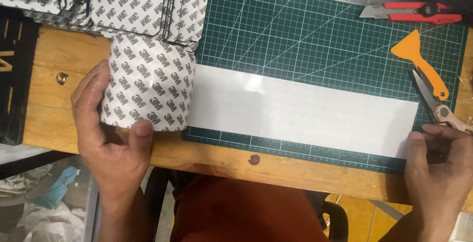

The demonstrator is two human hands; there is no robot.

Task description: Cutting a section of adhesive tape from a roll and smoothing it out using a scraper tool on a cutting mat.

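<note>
My worn wooden counter [69, 54] carries a dark green gridded cutting mat [315, 40] across its middle and right. At its back left lies a heap of white backing sheets printed with grey marks [133, 3], and beside them, on the left edge, a black slotted panel [15, 74]. A small brass screw head [62, 78] sits in the bare wood

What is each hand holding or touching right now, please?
Left hand: closed around the printed tape roll.
Right hand: fingertips pinning the end of the white strip.
</note>
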